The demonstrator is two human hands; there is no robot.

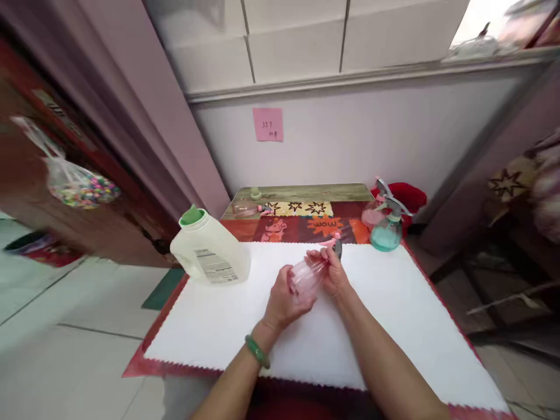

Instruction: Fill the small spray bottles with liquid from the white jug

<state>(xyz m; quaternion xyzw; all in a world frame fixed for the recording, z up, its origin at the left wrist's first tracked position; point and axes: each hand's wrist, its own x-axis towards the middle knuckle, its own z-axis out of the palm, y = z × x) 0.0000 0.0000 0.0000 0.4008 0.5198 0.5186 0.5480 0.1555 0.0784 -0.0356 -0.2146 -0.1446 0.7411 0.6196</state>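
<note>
A clear, pinkish spray bottle (306, 279) is held tilted above the white cloth (219, 332). My left hand (283, 298), below a green bangle (257, 351), wraps round the bottle's body. At the neck, just under the pink and grey spray head (336, 245), my right hand (335, 274) has its fingers closed. To the left stands a large whitish jug (214, 251) with an open, green-lined mouth. Two more spray bottles stand at the back right, one with teal liquid (385, 234) and one pinkish (371, 214).
Another clear spray bottle (247, 210) lies on its side at the table's back, near a small green cap (255, 192). A red object (406, 195) sits behind the right bottles. A pink note (268, 124) is on the wall. A bag of colourful bits (83, 184) hangs at left.
</note>
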